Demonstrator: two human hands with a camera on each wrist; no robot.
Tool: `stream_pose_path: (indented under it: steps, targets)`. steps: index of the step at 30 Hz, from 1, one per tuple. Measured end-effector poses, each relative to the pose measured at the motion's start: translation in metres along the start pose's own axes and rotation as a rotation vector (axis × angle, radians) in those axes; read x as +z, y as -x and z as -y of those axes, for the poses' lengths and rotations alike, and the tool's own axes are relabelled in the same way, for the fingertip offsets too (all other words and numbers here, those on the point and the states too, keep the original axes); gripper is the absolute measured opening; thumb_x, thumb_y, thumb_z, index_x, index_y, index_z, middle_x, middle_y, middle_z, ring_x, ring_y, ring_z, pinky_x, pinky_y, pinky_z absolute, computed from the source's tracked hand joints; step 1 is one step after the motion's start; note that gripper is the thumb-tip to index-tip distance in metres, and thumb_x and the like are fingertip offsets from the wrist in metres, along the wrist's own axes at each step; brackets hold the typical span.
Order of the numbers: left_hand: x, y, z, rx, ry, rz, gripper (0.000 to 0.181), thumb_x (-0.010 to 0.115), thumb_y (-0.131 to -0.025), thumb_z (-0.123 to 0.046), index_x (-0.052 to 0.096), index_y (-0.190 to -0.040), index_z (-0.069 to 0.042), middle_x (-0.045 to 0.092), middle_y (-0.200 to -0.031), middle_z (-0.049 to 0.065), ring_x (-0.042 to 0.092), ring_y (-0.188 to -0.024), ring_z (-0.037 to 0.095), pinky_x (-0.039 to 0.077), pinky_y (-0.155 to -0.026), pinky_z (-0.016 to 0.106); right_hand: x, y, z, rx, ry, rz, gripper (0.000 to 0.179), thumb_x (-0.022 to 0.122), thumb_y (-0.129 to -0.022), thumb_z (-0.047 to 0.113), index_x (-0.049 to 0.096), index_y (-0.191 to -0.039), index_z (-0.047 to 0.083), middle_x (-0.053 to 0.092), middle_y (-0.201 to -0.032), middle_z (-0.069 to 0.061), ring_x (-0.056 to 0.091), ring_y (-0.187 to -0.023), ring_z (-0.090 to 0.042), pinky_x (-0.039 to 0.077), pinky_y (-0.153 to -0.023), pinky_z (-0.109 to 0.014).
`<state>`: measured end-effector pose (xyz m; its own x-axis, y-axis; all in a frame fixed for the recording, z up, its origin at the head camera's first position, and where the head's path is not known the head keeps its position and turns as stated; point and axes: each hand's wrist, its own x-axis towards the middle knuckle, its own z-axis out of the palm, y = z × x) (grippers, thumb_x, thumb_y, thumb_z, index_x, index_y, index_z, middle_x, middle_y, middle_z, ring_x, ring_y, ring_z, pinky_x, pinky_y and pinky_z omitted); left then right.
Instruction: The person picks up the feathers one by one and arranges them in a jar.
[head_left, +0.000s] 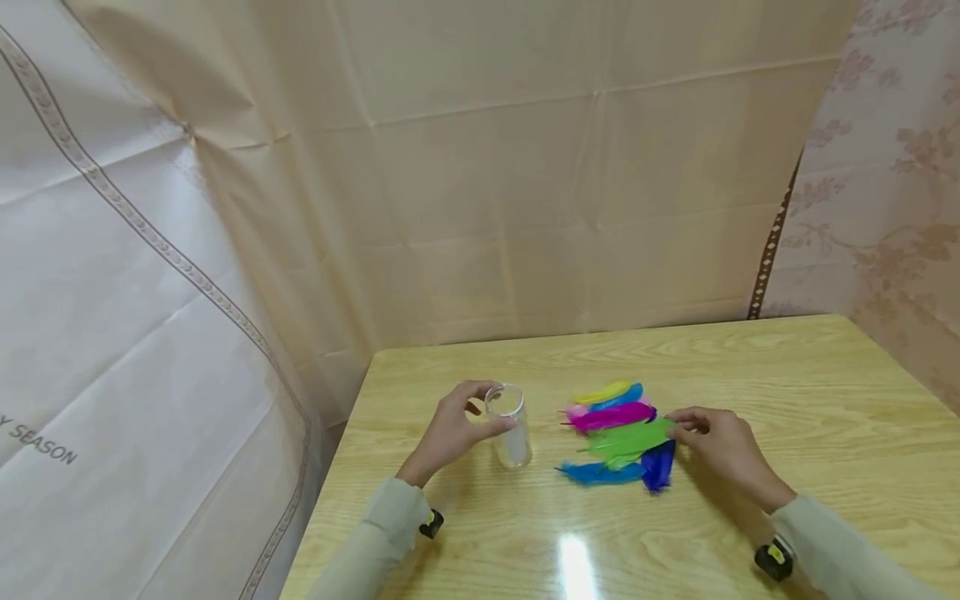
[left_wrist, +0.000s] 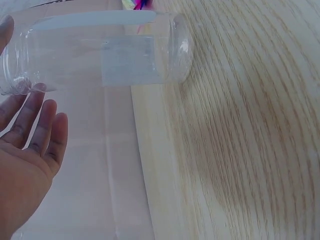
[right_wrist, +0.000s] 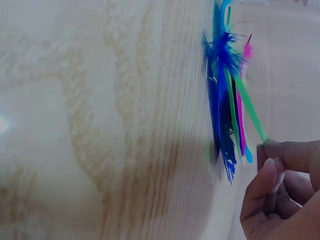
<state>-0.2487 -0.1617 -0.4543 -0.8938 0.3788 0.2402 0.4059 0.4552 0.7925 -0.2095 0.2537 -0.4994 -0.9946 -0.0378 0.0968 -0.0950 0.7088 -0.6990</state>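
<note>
A clear plastic jar (head_left: pixel 513 442) stands upright on the table, its open mouth facing up. My left hand (head_left: pixel 457 425) holds it near the rim, thumb on the near side and fingers at the back; a pale label (left_wrist: pixel 129 60) shows on its wall. To the right lies a loose pile of coloured feathers, with a magenta feather (head_left: pixel 615 416), a yellow feather (head_left: pixel 606 392), a blue feather (head_left: pixel 603 474) and a dark blue feather (head_left: pixel 657 467). My right hand (head_left: pixel 716 446) pinches the tip of a green feather (head_left: pixel 633 438), whose end is lifted off the pile (right_wrist: pixel 250 107).
The wooden table (head_left: pixel 810 392) reaches back to a beige cloth curtain (head_left: pixel 562 208). A white cloth (head_left: pixel 135 333) hangs along the left side and a flowered cloth (head_left: pixel 885 183) on the right. Dark wrist cameras sit below both sleeves.
</note>
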Motion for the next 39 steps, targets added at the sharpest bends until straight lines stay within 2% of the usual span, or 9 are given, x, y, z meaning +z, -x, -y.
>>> stream_pose_path:
  steps: [5,8,14,18,25,32,39]
  targets:
    - [-0.001,0.001,-0.001,-0.002,-0.004,0.016,0.058,0.083,-0.088,-0.043,0.064,-0.136,-0.017,0.063,-0.129,0.000,0.057,-0.118,0.024,0.049,-0.095,0.041,0.000,0.002,0.001,-0.027,0.003,0.040,0.024,0.068,-0.101,0.021,0.078,-0.112,0.002,0.076,-0.108,-0.014,0.070,-0.097,-0.032,0.058,-0.074,-0.042]
    - [-0.002,0.001,-0.002,0.010,-0.008,0.025,0.061,0.082,-0.088,-0.042,0.063,-0.137,-0.013,0.063,-0.130,0.005,0.057,-0.119,0.028,0.049,-0.094,0.041,0.001,0.003,0.001,-0.023,0.003,0.037,0.023,0.069,-0.101,0.022,0.078,-0.110,0.004,0.076,-0.107,-0.013,0.070,-0.096,-0.031,0.058,-0.074,-0.042]
    - [-0.005,-0.001,-0.001,0.031,-0.020,0.014,0.057,0.083,-0.088,-0.042,0.064,-0.136,-0.017,0.063,-0.127,-0.002,0.057,-0.115,0.019,0.050,-0.092,0.040,0.001,0.000,0.001,-0.034,0.016,0.031,0.021,0.069,-0.100,0.023,0.078,-0.108,0.005,0.076,-0.104,-0.009,0.068,-0.094,-0.027,0.056,-0.073,-0.040]
    - [-0.005,0.000,0.000,0.023,-0.007,0.019,0.059,0.083,-0.087,-0.044,0.063,-0.136,-0.016,0.063,-0.128,0.000,0.057,-0.116,0.022,0.050,-0.093,0.041,0.000,-0.001,0.000,-0.023,0.014,0.048,0.021,0.068,-0.101,0.025,0.077,-0.105,0.007,0.075,-0.100,-0.005,0.066,-0.089,-0.021,0.053,-0.069,-0.034]
    - [-0.002,0.002,0.002,0.028,-0.023,0.021,0.061,0.082,-0.087,-0.045,0.062,-0.137,-0.015,0.062,-0.129,-0.001,0.056,-0.115,0.015,0.051,-0.094,0.045,-0.005,0.000,0.003,0.029,-0.078,0.104,0.031,0.062,-0.105,0.033,0.072,-0.112,0.004,0.069,-0.092,-0.005,0.056,-0.074,-0.019,0.048,-0.057,-0.030]
    - [0.000,0.003,0.000,0.028,-0.027,0.026,0.063,0.082,-0.088,-0.043,0.061,-0.138,-0.011,0.063,-0.130,0.006,0.055,-0.115,0.015,0.051,-0.094,0.049,-0.009,0.002,0.012,0.038,-0.139,0.124,0.038,0.063,-0.104,0.038,0.070,-0.116,0.003,0.065,-0.087,-0.009,0.054,-0.068,-0.018,0.051,-0.056,-0.032]
    - [-0.002,0.003,0.000,0.042,-0.039,0.009,0.060,0.082,-0.089,-0.043,0.063,-0.138,-0.015,0.062,-0.123,-0.007,0.060,-0.112,0.022,0.054,-0.088,0.037,-0.021,0.000,0.023,0.007,-0.180,0.101,0.039,0.063,-0.104,0.039,0.070,-0.117,0.003,0.063,-0.086,-0.011,0.054,-0.067,-0.018,0.051,-0.056,-0.033]
